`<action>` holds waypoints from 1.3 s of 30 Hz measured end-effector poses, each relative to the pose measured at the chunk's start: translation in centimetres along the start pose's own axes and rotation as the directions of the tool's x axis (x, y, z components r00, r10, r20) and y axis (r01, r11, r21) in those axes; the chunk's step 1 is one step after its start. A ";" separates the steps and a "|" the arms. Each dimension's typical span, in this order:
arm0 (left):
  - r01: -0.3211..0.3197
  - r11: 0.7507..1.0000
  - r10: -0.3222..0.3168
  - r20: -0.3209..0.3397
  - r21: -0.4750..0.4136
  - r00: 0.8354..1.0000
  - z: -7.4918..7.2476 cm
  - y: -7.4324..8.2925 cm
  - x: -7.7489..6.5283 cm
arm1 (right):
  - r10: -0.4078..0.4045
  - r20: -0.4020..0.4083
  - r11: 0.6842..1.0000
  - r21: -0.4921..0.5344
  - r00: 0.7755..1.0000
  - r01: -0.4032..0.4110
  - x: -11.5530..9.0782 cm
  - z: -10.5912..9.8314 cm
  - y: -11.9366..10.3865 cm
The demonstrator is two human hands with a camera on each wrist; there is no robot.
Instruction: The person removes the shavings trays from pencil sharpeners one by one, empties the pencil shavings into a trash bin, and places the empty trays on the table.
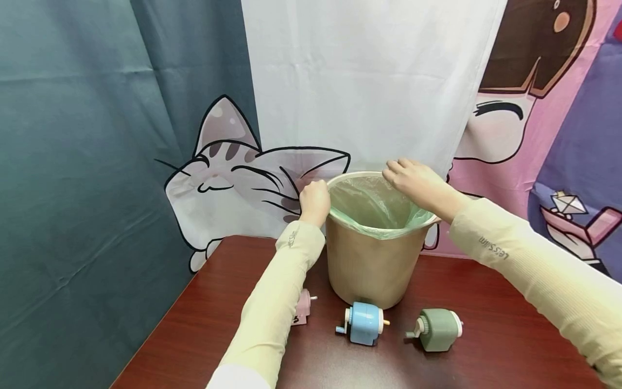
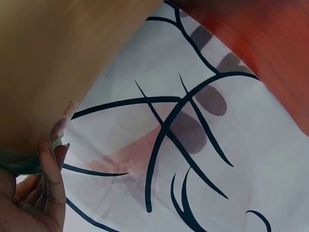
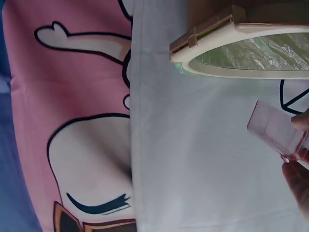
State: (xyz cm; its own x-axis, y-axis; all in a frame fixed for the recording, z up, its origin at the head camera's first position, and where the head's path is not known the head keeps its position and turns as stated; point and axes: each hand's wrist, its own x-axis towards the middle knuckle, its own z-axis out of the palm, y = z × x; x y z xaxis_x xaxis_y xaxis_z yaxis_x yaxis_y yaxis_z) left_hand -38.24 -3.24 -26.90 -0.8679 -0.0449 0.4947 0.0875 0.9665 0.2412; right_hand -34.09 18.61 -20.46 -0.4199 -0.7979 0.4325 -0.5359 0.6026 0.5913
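A beige trash bin (image 1: 371,265) with a green plastic liner (image 1: 408,224) folded over its rim stands toward the back of the table. My left hand (image 1: 315,202) grips the bin's rim on its left side, the fingers curled over the edge. Above the rim at the back right is my right hand (image 1: 415,183). In the right wrist view its fingers hold a small clear pink plastic shavings drawer (image 3: 275,126), apart from the bin; the head view hides this drawer behind the hand. What lies at the bottom of the bin cannot be seen.
In front of the bin stand a blue crank pencil sharpener (image 1: 365,323) and a green one (image 1: 439,329). A pink sharpener (image 1: 303,308) is partly covered by my left sleeve. Behind the reddish-brown table (image 1: 204,324) hangs a printed cloth (image 1: 374,81).
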 end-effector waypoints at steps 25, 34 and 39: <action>0.228 0.911 -0.253 -0.029 -0.344 0.967 0.6 -3.9 -1.6 | 0.538 0.281 0.644 0.470 0.794 -0.603 -0.6 -1.9 0.1; 0.096 0.864 -0.139 -0.050 -0.494 0.989 0.8 -4.8 -2.7 | 0.649 0.355 0.362 0.634 0.673 -0.683 -2.0 -1.9 -1.1; 0.034 0.819 -0.098 -0.082 -0.573 0.992 0.7 -5.1 -3.2 | 0.669 0.315 0.316 0.699 0.674 -0.641 -2.2 -1.7 -2.0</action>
State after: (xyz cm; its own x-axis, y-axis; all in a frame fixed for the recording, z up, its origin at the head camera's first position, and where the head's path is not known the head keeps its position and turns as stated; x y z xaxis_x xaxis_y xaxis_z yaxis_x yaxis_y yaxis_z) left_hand -36.23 -7.85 -30.25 -0.8295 -0.1602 0.5351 0.3220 0.6456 0.6925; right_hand -30.86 19.15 -21.44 -0.8718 -0.1294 0.4724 -0.4127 0.7135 -0.5661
